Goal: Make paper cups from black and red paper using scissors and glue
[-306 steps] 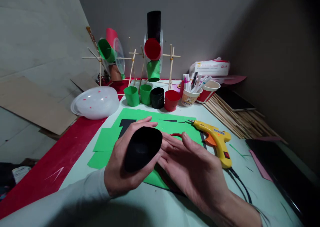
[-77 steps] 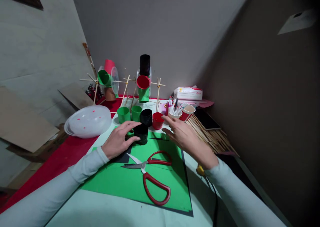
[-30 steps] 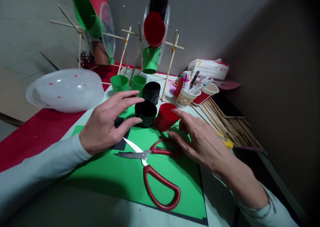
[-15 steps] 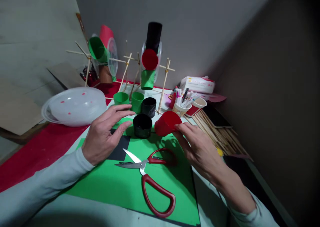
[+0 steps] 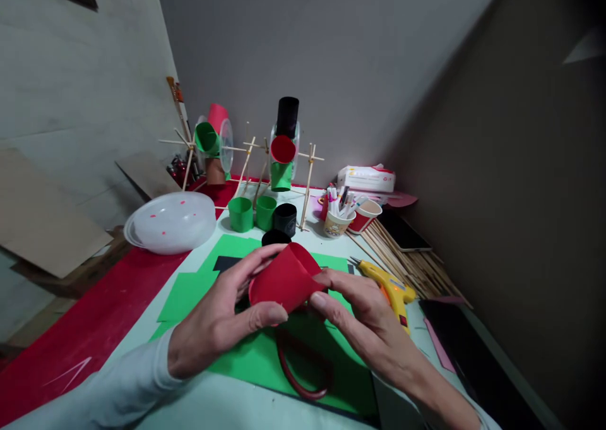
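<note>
A red paper cup is held tilted between both hands, above the green sheets. My left hand wraps its left side, thumb across the front. At the right edge, the thumb and fingertips of my right hand pinch it. Under the hands, scissors show one dark red handle loop; their blades are hidden. Just behind the red cup is a black paper cup, partly covered. Farther back stand another black cup and two green paper cups.
Two stick-framed wheels with coloured paper cups stand at the back. White plastic lids lie left. On the right are a yellow glue gun, wooden sticks, a cup of markers and a tissue pack.
The red cup has been lifted off the green sheet and brought nearer to me. My left hand, open before, has closed around it. The view has tilted up.
</note>
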A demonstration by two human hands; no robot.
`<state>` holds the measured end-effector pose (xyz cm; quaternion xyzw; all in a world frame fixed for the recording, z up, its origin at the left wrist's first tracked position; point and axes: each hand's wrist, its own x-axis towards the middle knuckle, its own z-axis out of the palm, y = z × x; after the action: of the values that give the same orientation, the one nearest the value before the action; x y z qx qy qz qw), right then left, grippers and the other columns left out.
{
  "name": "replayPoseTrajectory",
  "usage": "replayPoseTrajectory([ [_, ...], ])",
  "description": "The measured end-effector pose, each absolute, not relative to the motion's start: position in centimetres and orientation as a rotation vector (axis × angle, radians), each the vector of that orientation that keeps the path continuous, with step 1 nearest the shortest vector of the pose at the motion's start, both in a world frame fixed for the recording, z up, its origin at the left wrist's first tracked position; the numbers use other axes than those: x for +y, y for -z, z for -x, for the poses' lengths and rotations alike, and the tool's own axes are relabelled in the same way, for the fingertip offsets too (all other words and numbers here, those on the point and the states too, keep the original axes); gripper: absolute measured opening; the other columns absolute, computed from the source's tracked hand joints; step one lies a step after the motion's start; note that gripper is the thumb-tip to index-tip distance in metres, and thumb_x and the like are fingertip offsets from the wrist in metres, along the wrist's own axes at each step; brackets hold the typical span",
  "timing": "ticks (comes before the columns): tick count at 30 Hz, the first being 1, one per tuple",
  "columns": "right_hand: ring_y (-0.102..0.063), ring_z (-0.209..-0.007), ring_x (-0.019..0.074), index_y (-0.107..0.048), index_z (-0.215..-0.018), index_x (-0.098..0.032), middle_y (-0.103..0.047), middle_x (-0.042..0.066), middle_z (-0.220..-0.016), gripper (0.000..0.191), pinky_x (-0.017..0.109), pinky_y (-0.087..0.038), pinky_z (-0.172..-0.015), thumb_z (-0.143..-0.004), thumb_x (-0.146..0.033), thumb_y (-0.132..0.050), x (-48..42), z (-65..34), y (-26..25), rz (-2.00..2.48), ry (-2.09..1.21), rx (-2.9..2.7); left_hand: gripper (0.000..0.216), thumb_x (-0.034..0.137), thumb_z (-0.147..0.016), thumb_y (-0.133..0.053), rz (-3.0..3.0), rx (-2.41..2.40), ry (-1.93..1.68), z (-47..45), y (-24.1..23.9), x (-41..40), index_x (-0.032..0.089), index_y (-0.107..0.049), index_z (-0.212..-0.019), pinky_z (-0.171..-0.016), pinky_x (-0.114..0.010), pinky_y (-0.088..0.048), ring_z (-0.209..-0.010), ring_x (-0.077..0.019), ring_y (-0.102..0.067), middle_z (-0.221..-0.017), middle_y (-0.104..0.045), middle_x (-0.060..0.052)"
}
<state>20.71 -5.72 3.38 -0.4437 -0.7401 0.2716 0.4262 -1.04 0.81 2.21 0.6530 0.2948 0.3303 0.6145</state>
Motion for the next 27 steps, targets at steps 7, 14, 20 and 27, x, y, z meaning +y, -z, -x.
replayPoseTrajectory([
  [7, -0.062, -0.076, 0.0129, -0.055, -0.118, -0.027, -0.065, -0.003, -0.089, 0.022, 0.021, -0.049, -0.068, -0.098, -0.034, -0.062, -6.3, -19.8, -2.7, 1.222, -0.599, -1.703, 0.041, 0.045, -0.079, -0.08, -1.367, 0.723, -0.767, 0.0, -2.8, -0.5, 0.023, -0.065, -0.11, -0.079, -0.026, -0.055, -0.093, -0.0218, -0.068, -0.103, -0.072, -0.004],
  [14, -0.063, -0.083, 0.0151, -0.061, -0.114, -0.025, -0.068, 0.0, -0.097, 0.017, 0.025, -0.05, -0.076, -0.098, -0.03, -0.064, -6.3, -19.2, -2.2, 1.243, -0.47, -1.753, 0.037, 0.044, -0.077, -0.082, -1.339, 0.773, -0.789, 0.3, -2.6, -0.7, 0.021, -0.067, -0.101, -0.072, -0.025, -0.055, -0.085, -0.0201, -0.066, -0.094, -0.071, -0.003],
  [20, -0.06, -0.076, 0.0125, -0.065, -0.1, -0.021, -0.067, -0.001, -0.087, 0.006, 0.022, -0.047, -0.07, -0.096, -0.025, -0.066, -6.2, -19.0, -2.1, 1.231, -0.427, -1.758, 0.045, 0.048, -0.076, -0.082, -1.26, 0.795, -0.759, 0.3, -2.3, -0.6, 0.02, -0.068, -0.109, -0.07, -0.026, -0.054, -0.091, -0.0235, -0.069, -0.103, -0.074, -0.006],
  [27, -0.061, -0.076, 0.0129, -0.065, -0.097, -0.021, -0.067, -0.002, -0.087, 0.006, 0.023, -0.047, -0.07, -0.097, -0.027, -0.065, -6.0, -18.8, -1.6, 1.24, -0.485, -1.72, 0.037, 0.041, -0.077, -0.083, -1.125, 0.81, -0.785, 0.0, -2.5, -0.9, 0.021, -0.071, -0.105, -0.078, -0.028, -0.054, -0.09, -0.0213, -0.068, -0.1, -0.074, -0.003],
])
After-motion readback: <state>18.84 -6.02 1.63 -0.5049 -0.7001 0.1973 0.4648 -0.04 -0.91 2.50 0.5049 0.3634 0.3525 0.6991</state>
